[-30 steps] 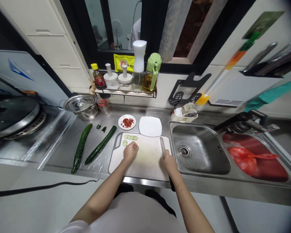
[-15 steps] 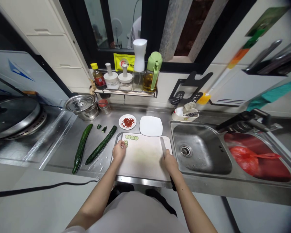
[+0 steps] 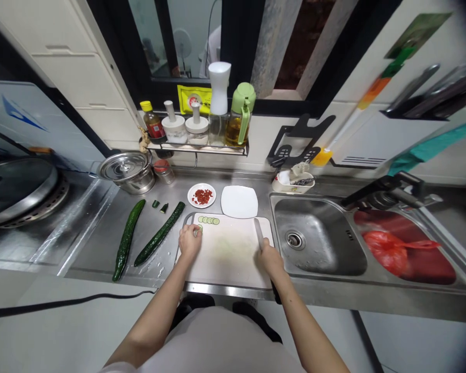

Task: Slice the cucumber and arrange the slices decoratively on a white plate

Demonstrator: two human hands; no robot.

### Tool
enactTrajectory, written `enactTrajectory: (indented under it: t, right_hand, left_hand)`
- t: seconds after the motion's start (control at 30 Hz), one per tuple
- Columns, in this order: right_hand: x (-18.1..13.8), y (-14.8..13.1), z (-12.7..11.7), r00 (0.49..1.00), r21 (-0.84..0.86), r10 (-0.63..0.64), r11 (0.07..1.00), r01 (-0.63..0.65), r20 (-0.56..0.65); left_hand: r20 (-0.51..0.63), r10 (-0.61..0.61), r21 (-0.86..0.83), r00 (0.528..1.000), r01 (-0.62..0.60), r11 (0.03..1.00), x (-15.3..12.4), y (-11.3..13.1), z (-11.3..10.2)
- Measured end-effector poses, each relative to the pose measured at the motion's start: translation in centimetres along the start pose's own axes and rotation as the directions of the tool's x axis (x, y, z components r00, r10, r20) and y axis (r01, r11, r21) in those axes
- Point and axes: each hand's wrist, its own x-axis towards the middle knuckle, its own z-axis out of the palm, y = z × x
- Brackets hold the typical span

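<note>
1. Cucumber slices [image 3: 208, 220] lie on a white cutting board [image 3: 227, 267] on a steel desk, in a short overlapping row near the far-left corner. At least one more slice [image 3: 201, 227] shows just below the row, at the left hand's fingertips.
2. Progress, as far as can be judged: slicing is partly done. A few rounds are cut and lined up; two long cucumbers, one on the far left [image 3: 128, 242] and one nearer the board [image 3: 159, 236], lie unsliced on the desk. Two short cucumber pieces [image 3: 163, 208] sit beyond them.
3. The slices look thin and round, with pale green flesh and a darker green rim. The long cucumbers are dark green, glossy and bumpy.
4. The left hand [image 3: 190, 241] has curled fingers, thumb and forefinger drawn together; whether they pinch the slice cannot be told.
5. The right hand [image 3: 271, 259] is closed around a knife [image 3: 258, 232], its blade pointing away from the body over the board's right side.
</note>
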Motion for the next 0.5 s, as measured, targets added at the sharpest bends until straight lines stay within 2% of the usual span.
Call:
enactTrajectory:
  t: [0.17, 0.3, 0.4, 0.5]
  right_hand:
    - [0.0, 0.1, -0.1, 1.0, 0.012, 0.011, 1.0, -0.011, 0.0]
    - [0.1, 0.1, 0.1, 1.0, 0.019, 0.002, 1.0, -0.002, -0.004]
    - [0.1, 0.1, 0.1, 1.0, 0.017, 0.008, 1.0, -0.008, -0.006]
    - [0.0, 0.1, 0.1, 1.0, 0.007, 0.004, 1.0, -0.004, -0.006]
  left_hand:
    - [0.06, 0.151, -0.007, 0.987, -0.151, 0.989, 1.4, 2.4, 0.9]
    - [0.164, 0.259, 0.057, 0.952, -0.271, 0.961, 2.7, 4.3, 1.8]
    - [0.218, 0.292, 0.126, 0.931, -0.323, 0.938, 3.3, 5.0, 2.4]
    - [0.222, 0.338, 0.162, 0.915, -0.376, 0.912, 3.6, 5.1, 2.6]
